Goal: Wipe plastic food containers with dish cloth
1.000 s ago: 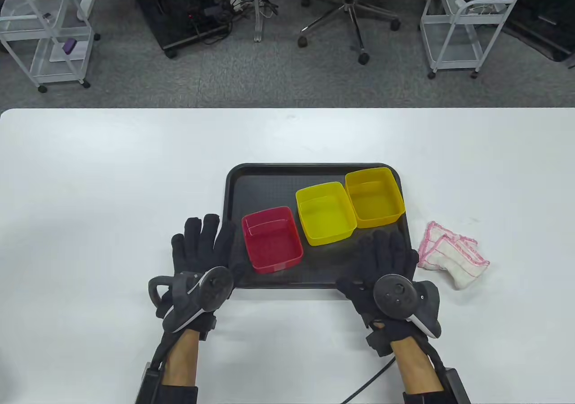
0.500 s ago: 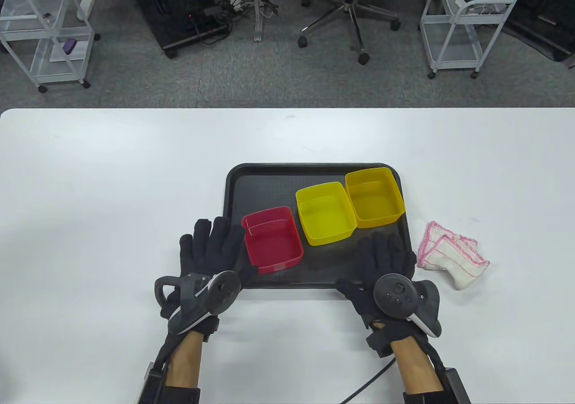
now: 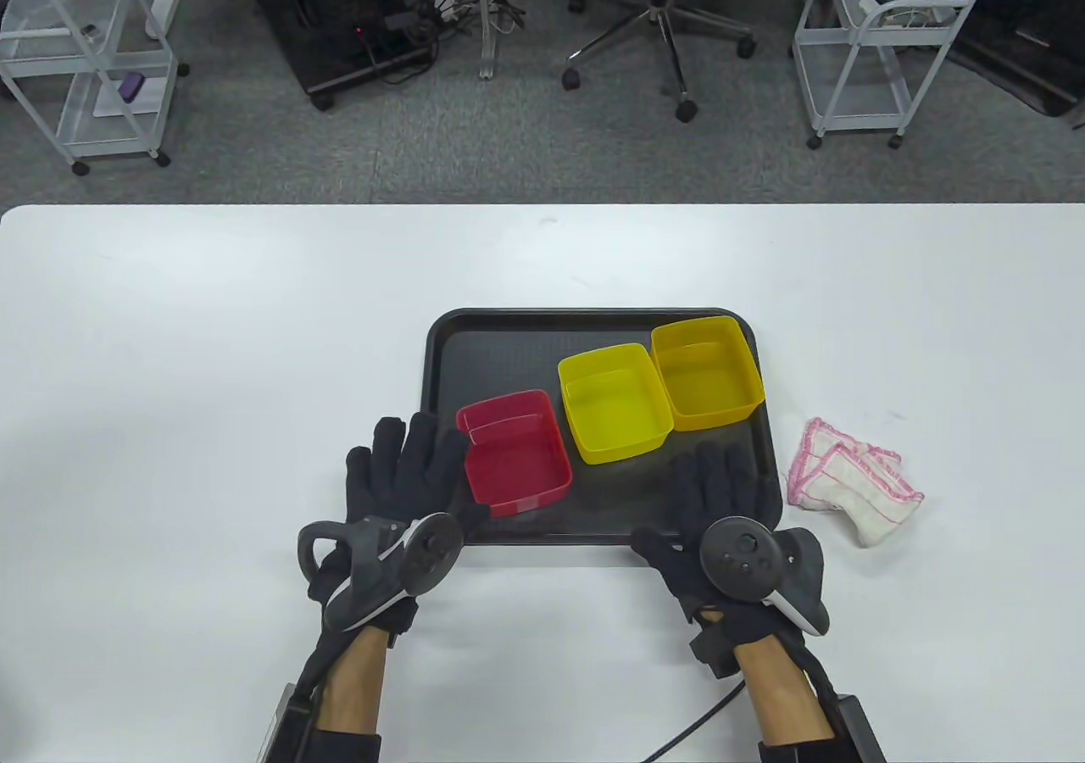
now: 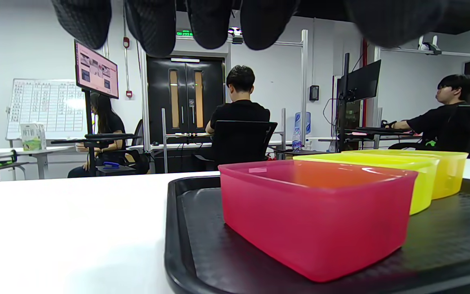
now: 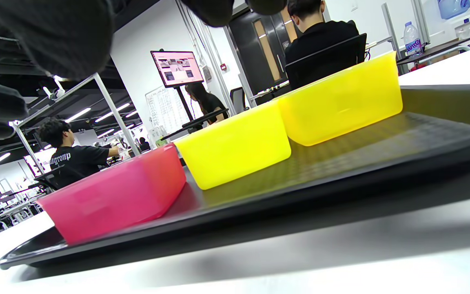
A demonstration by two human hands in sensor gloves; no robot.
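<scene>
A black tray holds a red container, a yellow container and an orange-yellow container, all open and upright. A white dish cloth with pink edging lies on the table right of the tray. My left hand is open with fingers spread, over the tray's front left corner, just left of the red container. My right hand is open, flat over the tray's front right corner, left of the cloth. Both hands are empty. The wrist views show the containers from low down.
The white table spreads wide on all sides of the tray. Past its far edge stand an office chair and wire carts. Cables run from both wrists off the near edge.
My left hand has moved right, from beside the tray to over its front left corner, close to the red container. My right hand has shifted slightly left.
</scene>
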